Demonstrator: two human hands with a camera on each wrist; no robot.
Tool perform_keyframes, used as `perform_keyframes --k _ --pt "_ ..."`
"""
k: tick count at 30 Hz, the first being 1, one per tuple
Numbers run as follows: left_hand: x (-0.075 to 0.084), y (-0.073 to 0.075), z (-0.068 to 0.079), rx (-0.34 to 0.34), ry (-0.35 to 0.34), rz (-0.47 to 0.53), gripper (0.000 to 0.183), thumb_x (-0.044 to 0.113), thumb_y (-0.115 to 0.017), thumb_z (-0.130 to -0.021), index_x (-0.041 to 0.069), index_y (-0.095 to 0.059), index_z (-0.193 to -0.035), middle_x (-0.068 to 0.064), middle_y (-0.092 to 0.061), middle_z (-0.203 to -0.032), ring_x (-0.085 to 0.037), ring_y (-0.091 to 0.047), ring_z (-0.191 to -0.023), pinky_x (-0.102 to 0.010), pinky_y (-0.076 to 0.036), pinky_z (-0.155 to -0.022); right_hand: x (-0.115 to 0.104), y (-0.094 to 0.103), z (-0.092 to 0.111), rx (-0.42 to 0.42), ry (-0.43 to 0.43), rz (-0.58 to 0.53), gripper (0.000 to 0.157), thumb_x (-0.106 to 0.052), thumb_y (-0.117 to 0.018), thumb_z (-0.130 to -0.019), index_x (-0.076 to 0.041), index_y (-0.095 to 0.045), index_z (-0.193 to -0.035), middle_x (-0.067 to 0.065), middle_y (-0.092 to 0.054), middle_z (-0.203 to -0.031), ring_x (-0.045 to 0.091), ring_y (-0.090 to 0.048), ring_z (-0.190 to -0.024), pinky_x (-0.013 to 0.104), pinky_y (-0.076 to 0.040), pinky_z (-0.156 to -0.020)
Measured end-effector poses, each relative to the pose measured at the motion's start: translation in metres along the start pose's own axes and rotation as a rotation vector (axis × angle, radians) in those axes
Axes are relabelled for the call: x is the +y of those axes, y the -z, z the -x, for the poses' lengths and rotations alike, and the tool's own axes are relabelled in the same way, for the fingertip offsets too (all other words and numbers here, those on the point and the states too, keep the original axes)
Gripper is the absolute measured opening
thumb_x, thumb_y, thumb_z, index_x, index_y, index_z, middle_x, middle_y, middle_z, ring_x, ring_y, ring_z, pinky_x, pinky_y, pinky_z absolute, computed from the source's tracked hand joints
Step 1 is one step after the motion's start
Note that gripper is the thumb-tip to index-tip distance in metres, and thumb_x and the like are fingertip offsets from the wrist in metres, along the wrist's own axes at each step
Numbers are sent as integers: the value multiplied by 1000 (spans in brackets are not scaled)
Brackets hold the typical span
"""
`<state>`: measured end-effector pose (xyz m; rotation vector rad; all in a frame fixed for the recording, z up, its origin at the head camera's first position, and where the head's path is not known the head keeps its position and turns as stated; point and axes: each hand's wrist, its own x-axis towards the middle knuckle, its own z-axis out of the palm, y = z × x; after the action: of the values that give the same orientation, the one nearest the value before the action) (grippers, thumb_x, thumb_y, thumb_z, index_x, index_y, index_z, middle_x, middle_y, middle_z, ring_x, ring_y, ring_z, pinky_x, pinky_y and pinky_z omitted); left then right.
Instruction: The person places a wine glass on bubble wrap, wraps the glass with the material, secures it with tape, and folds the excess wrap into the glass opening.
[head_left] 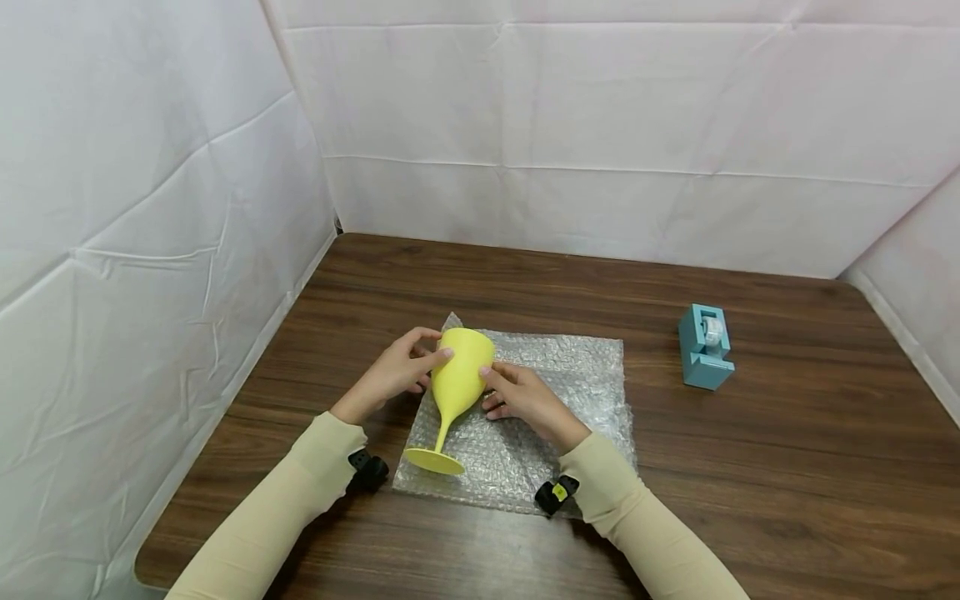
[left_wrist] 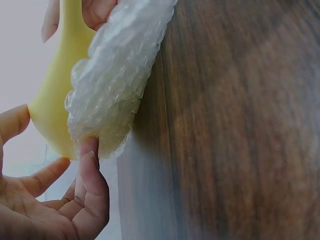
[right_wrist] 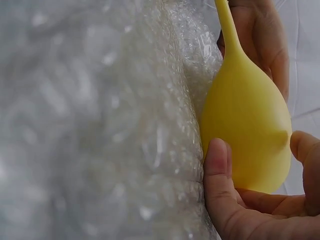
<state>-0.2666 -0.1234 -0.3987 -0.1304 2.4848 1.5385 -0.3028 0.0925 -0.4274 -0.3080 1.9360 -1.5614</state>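
Note:
A yellow plastic goblet (head_left: pixel 457 371) lies tilted over a sheet of bubble wrap (head_left: pixel 581 371), its bowl away from me and its round foot toward me. On the left of the bowl, my left hand (head_left: pixel 392 375) grips it with thumb and fingers near the rim. In the left wrist view, one finger of that hand also presses the edge of the bubble wrap (left_wrist: pixel 117 80). My right hand (head_left: pixel 531 402) holds the bowl from the right, thumb on its side and fingers beneath, as the right wrist view shows the goblet (right_wrist: pixel 245 120) between them.
A blue tape dispenser (head_left: pixel 699 367) with a roll of clear tape stands to the right on the dark wooden table (head_left: pixel 787 450). White cloth walls (head_left: pixel 600 108) close off the back and both sides. Each wrist carries a black camera.

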Motion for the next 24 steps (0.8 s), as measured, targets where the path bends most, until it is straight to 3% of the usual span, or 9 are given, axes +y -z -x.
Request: perform_keyframes --k 8,16,24 --pt "1 -2 -2 2 1 -9 55 39 -58 -96 13 -41 -142 -19 -57 -115 -18 -64 -73 -35 -55 -69 2 1 0 -13 6 16 54 -34 -49 -101 -2 -41 -144 19 -57 -121 18 -62 -85 31 -57 -76" --pt "3 0 -1 -13 -9 -29 54 36 -58 -96 12 -41 -142 -20 -55 -118 -21 -66 -78 -37 -56 -72 4 3 -3 -31 -3 11 57 -34 -49 -101 -2 -36 -146 19 -55 -125 17 -62 -85 31 -57 -78" --pt "4 5 2 -42 -27 8 49 26 -50 -101 10 -37 -145 -20 -55 -120 -22 -67 -81 -40 -57 -77 4 8 1 -20 -6 21 58 -33 -51 -101 0 -36 -146 20 -56 -126 19 -63 -90 32 -56 -81"
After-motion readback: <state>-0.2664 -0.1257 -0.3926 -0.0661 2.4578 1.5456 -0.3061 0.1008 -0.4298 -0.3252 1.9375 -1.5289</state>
